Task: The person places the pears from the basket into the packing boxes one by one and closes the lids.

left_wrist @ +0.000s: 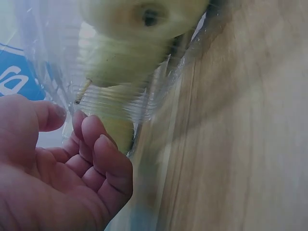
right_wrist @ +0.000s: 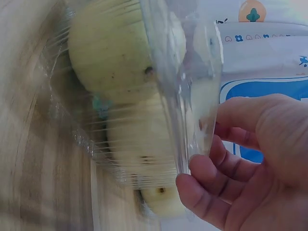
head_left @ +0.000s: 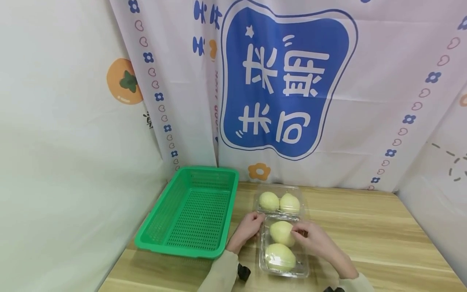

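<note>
A clear plastic box (head_left: pixel 303 265) lies on the wooden table and holds two pale yellow-green pears (head_left: pixel 279 256). Just behind it, a second clear box (head_left: pixel 301 194) holds two more pears (head_left: pixel 268 200); whether the two boxes are joined I cannot tell. My left hand (head_left: pixel 257 219) is at the near box's left far corner. In the left wrist view this hand (left_wrist: pixel 77 120) has loosely curled fingers at the ribbed wall. My right hand (head_left: pixel 297 231) reaches over the far pear of the near box. In the right wrist view it (right_wrist: pixel 207 149) pinches the clear lid edge between thumb and fingers.
An empty green perforated basket (head_left: pixel 208 169) stands to the left of the boxes, near the table's left edge. Bare wooden table (head_left: pixel 365 227) stretches to the right. A printed curtain hangs close behind the table, and white walls close in both sides.
</note>
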The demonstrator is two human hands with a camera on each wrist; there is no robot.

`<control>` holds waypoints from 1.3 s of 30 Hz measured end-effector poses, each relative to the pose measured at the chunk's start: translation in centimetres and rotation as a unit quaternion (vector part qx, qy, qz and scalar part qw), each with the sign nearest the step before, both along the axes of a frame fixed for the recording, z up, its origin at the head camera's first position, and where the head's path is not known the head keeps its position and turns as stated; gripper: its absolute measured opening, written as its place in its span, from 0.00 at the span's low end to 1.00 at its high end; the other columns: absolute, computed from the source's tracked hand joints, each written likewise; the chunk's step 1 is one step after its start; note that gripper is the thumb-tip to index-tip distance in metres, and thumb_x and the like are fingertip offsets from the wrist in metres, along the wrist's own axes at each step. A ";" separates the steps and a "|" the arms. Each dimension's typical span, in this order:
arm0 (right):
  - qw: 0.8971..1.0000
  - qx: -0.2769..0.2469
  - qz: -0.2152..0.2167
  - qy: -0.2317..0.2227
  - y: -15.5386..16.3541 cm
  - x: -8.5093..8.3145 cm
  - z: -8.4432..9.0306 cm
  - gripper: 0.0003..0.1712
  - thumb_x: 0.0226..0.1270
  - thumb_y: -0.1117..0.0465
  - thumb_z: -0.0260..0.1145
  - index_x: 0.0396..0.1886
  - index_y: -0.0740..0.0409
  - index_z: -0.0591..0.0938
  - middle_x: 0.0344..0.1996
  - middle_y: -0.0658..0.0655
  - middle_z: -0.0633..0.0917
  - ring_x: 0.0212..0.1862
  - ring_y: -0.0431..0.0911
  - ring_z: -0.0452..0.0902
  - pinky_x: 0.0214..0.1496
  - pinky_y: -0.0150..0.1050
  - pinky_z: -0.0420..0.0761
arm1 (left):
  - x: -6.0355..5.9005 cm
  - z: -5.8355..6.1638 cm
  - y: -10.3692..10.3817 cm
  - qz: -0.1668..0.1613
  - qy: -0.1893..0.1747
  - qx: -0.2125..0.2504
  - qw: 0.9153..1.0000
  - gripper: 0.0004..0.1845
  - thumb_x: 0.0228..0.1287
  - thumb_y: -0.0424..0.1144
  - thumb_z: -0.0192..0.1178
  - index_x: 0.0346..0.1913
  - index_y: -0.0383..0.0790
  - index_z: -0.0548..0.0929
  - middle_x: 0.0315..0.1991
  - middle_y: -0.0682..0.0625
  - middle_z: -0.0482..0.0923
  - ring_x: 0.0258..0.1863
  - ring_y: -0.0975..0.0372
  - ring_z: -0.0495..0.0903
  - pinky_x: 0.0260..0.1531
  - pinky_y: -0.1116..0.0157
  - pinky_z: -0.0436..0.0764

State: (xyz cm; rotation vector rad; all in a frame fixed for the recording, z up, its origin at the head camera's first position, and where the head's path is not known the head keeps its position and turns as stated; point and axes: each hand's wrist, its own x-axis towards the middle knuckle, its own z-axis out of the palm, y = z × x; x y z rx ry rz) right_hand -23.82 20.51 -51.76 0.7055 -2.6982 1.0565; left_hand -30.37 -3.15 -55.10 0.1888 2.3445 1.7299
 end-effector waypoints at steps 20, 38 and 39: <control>0.999 0.008 0.004 -0.034 0.3 -0.3 -0.3 0.05 0.66 0.59 0.67 0.40 0.51 0.81 0.17 0.40 0.72 0.20 0.30 0.65 0.21 0.28 0.71 | -0.4 -0.6 0.6 -0.016 -0.008 0.029 0.999 0.20 0.72 0.48 0.53 0.22 0.43 0.73 0.14 0.55 0.69 0.11 0.66 0.66 0.11 0.71 0.67; 0.999 0.011 -0.001 -0.040 -0.2 -0.2 -0.4 0.05 0.66 0.59 0.67 0.41 0.50 0.81 0.16 0.39 0.71 0.18 0.29 0.63 0.20 0.28 0.69 | -0.6 -0.7 0.2 -0.016 -0.039 0.045 0.998 0.18 0.70 0.44 0.56 0.21 0.43 0.72 0.16 0.54 0.71 0.13 0.66 0.67 0.12 0.73 0.67; 0.999 0.009 -0.002 -0.041 -0.1 -0.2 -0.4 0.06 0.66 0.59 0.67 0.41 0.50 0.81 0.16 0.39 0.71 0.18 0.29 0.63 0.20 0.28 0.69 | -0.6 -0.7 0.2 -0.017 -0.038 0.043 0.998 0.18 0.70 0.44 0.56 0.21 0.43 0.72 0.15 0.54 0.71 0.13 0.66 0.68 0.12 0.73 0.67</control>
